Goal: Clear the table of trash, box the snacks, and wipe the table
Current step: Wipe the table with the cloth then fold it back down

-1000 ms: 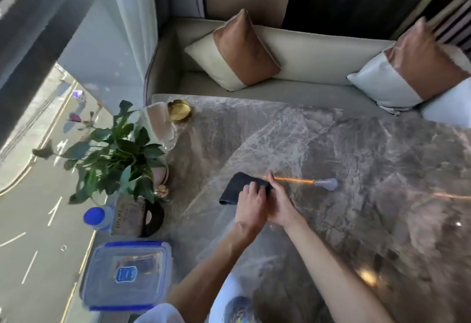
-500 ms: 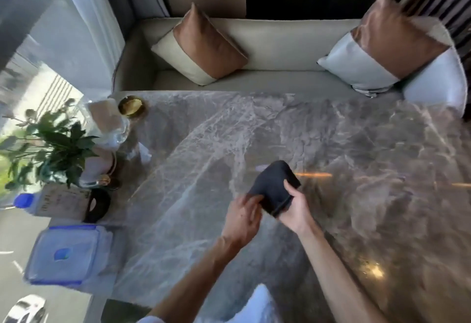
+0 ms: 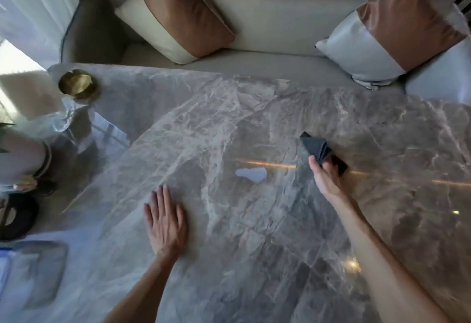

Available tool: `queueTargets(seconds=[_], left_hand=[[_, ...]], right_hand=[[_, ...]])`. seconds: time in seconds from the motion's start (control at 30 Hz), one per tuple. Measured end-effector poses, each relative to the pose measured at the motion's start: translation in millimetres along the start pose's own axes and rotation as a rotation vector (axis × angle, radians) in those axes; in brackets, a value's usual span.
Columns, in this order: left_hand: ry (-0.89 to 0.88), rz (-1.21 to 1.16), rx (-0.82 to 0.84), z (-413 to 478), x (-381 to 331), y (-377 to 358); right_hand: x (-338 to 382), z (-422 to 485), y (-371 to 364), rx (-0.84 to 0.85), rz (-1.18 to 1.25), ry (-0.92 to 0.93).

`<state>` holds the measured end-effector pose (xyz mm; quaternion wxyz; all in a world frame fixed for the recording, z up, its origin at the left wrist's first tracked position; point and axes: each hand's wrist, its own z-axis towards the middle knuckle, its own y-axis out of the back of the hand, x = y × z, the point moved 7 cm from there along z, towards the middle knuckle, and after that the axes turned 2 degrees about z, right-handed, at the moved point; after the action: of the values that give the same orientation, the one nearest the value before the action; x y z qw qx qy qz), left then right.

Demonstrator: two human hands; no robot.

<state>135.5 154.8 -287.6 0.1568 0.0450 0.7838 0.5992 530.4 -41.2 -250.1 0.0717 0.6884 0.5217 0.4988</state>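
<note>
A folded dark cloth [image 3: 317, 147] sits right of the middle of the grey marble table [image 3: 229, 124], held in my right hand [image 3: 325, 178] with the fingers curled round it. My left hand [image 3: 164, 220] lies flat on the tabletop, fingers straight, well to the left of the cloth. A clear plastic box with a blue-rimmed lid [image 3: 35, 274] stands at the table's near left corner, blurred.
A brass ashtray [image 3: 77, 84] stands at the far left corner. Beside it are a clear glass holder [image 3: 62, 121], a white plant pot [image 3: 23, 156] and a black ring-shaped object [image 3: 17, 217]. A beige sofa with two cushions [image 3: 175, 14] runs behind the table.
My hands have parted: the left one let go of the cloth and went down flat on the table, while the right one carried the cloth to the right.
</note>
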Motion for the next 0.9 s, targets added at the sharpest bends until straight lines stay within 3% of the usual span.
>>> queueTargets(seconds=[0.13, 0.37, 0.63, 0.9], left_hand=[[-0.008, -0.059, -0.043, 2.4, 5.6, -5.9], [-0.035, -0.051, -0.055, 4.5, 5.5, -6.7], [-0.059, 0.016, -0.016, 6.7, 7.3, -8.6], [-0.092, 0.055, -0.019, 6.6, 8.5, -14.1]], right_hand=[[-5.4, -13.5, -52.1, 0.025, 0.014, -0.112], [27.7, -52.5, -121.5, -0.077, -0.089, -0.058], [66.1, -47.0, -174.9, -0.183, -0.13, -0.198], [85.0, -56.6, -213.0, -0.108, -0.176, -0.171]])
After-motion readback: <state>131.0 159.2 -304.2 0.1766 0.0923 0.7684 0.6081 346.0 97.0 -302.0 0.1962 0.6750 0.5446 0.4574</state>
